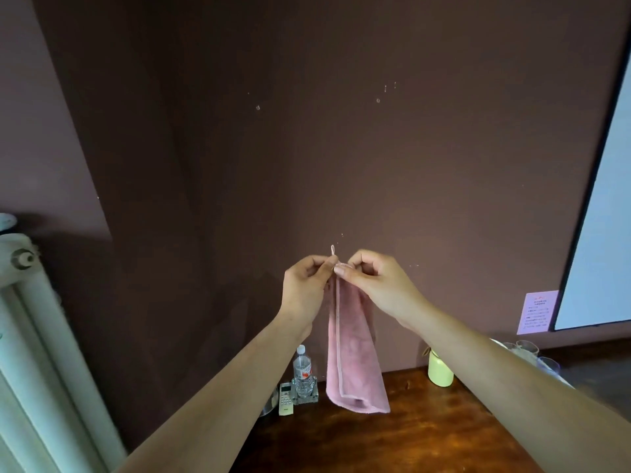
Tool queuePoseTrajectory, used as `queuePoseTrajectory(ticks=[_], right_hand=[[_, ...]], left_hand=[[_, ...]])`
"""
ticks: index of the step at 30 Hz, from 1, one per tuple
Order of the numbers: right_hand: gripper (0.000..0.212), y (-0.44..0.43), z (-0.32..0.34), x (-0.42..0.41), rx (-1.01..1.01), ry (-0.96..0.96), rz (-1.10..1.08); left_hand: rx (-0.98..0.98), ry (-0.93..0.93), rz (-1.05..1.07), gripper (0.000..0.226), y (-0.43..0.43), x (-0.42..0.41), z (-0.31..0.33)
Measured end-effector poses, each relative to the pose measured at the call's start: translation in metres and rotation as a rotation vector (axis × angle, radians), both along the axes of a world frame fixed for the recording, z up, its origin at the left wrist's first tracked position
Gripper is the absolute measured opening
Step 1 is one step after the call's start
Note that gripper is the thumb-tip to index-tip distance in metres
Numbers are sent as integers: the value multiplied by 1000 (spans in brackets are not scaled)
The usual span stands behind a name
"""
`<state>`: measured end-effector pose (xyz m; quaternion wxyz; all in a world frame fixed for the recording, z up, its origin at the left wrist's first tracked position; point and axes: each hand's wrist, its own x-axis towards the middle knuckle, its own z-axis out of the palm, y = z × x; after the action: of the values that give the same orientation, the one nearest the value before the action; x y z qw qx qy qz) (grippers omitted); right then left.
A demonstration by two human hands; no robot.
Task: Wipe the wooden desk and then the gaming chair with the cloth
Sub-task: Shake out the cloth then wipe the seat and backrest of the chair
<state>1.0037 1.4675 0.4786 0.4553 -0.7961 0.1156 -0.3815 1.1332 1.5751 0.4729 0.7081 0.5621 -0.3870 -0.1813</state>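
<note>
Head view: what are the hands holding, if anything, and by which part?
The left hand and right hand pinch the pink cloth at its top edge, beside its loop; the rest hangs free.

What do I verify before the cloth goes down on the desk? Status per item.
1. Grip: left hand and right hand both pinch the top edge of the pink cloth: ok.
2. Cloth spread for wiping: it hangs folded lengthwise: not ok.
3. Landing spot: bare wood of the desk shows below the cloth: ok.
4. Back edge free: water bottle, remote and yellow jar stand near the wall: not ok.
5. Gaming chair located: not in view: cannot tell.
</note>
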Motion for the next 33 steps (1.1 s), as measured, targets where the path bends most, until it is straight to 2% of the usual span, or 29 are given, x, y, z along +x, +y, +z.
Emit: queuePoseTrajectory(ticks=[4,10,12,16,19,21,25,27,31,33], right_hand=[[23,2,-5,2,74,-55,-37],[19,-2,-12,0,165,-123,-35],[15,-4,-13,-2,156,-117,-55],[16,-9,-12,-11,63,-69,-66],[20,-12,-10,-17,20,-32,-65],[20,-16,-10,-22,-19,18,-78],[20,-15,-13,-26,-65,52,-51],[24,-17,-11,-28,-67,128,15],[38,-38,-4,-47,-114,490,184],[36,-47,-4,-56,-176,604,198]], left_hand=[[-25,151,-104,14,2,-9,-3],[-26,161,-163,20,2,-15,-7],[-32,173,-227,21,3,-17,-9],[4,260,-383,38,3,-13,-12],[53,299,-479,33,2,-8,-10],[66,300,-480,28,0,-8,-11],[73,203,-330,22,-6,-16,-18],[82,139,-284,24,-9,-22,-21],[117,80,-213,23,-6,-27,-26],[143,51,-172,21,-5,-29,-29]])
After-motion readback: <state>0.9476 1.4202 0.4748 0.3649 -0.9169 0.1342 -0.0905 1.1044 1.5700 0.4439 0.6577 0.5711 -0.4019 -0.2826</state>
